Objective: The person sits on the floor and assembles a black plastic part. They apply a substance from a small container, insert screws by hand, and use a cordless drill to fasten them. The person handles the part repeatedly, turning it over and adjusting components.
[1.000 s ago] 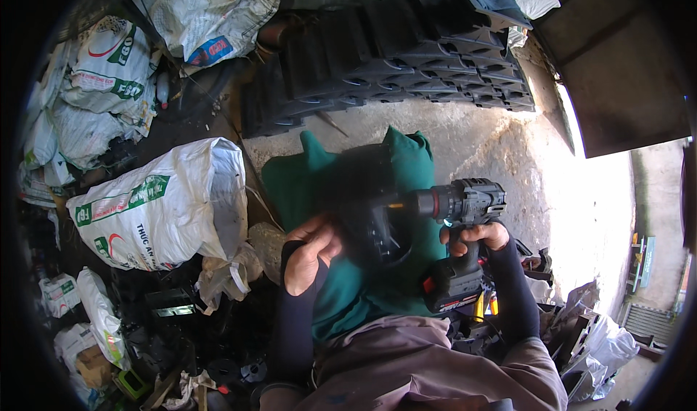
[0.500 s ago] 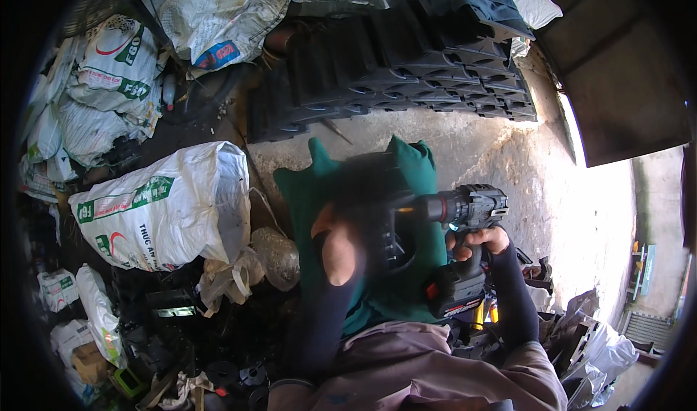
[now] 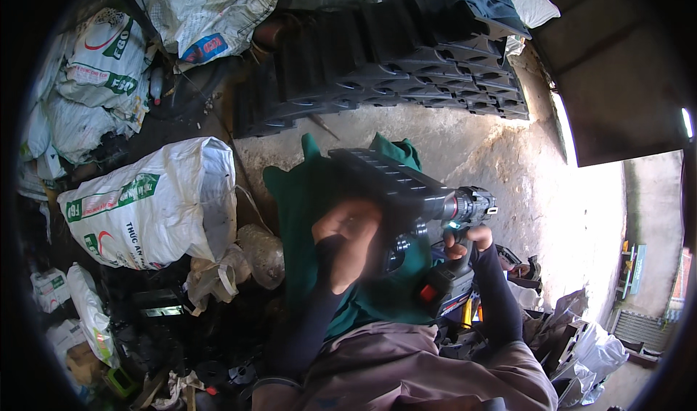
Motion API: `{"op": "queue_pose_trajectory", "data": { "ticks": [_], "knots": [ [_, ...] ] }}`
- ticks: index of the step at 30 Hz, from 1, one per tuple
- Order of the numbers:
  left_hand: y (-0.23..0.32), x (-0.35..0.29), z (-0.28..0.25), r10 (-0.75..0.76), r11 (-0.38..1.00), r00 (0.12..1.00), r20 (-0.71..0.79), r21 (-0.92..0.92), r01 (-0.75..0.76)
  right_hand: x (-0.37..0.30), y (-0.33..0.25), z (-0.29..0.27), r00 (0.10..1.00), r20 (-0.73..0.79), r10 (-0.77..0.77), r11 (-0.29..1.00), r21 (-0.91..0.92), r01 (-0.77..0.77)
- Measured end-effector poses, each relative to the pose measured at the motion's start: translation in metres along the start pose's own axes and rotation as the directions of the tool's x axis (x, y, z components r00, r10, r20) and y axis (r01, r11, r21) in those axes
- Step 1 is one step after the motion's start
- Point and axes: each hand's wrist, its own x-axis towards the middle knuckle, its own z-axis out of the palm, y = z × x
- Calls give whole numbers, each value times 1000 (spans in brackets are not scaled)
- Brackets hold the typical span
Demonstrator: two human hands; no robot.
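Note:
A black ribbed plastic part (image 3: pixel 396 182) is held up over a green cloth cushion (image 3: pixel 298 273) in front of my lap. My left hand (image 3: pixel 352 240) grips its near left side; the fingertips are partly hidden and a little blurred. In my right hand (image 3: pixel 470 240) is a cordless drill (image 3: pixel 475 205), its handle wrapped by my fingers and its battery pack hanging below. The drill's chuck points left and meets the right side of the plastic part in the picture. The bit is hidden behind or inside the part.
Stacked black plastic parts (image 3: pixel 363 55) line the floor ahead. At left lies an open white woven sack (image 3: pixel 160 204), with clear plastic bags (image 3: pixel 261 255) beside it. More sacks (image 3: pixel 98 77) pile up at far left. Scraps and a silver bag (image 3: pixel 592 356) sit at right.
The plastic part has turned in my left hand, so its ribbed face now shows. The drill's gold-coloured bit, visible before, is now hidden at the part. The whole view has shifted slightly.

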Motion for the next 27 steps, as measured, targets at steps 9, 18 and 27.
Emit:
{"op": "queue_pose_trajectory", "data": {
  "ticks": [9, 18, 27],
  "knots": [
    [-2, -2, -2, 196, 958, 978, 71, 197, -206, 3, -3, 1, 998, 61, -22, 998, -57, 26],
    [4, -3, 8, 360, 746, 878, 317, 467, -474, 13, -4, -14, 998, 63, 7, 1000, -27, -6],
    [11, 20, 9, 173, 781, 901, 397, 502, -371, 24, -4, -21, 996, 86, 22, 1000, 9, -23]
  ]
}}
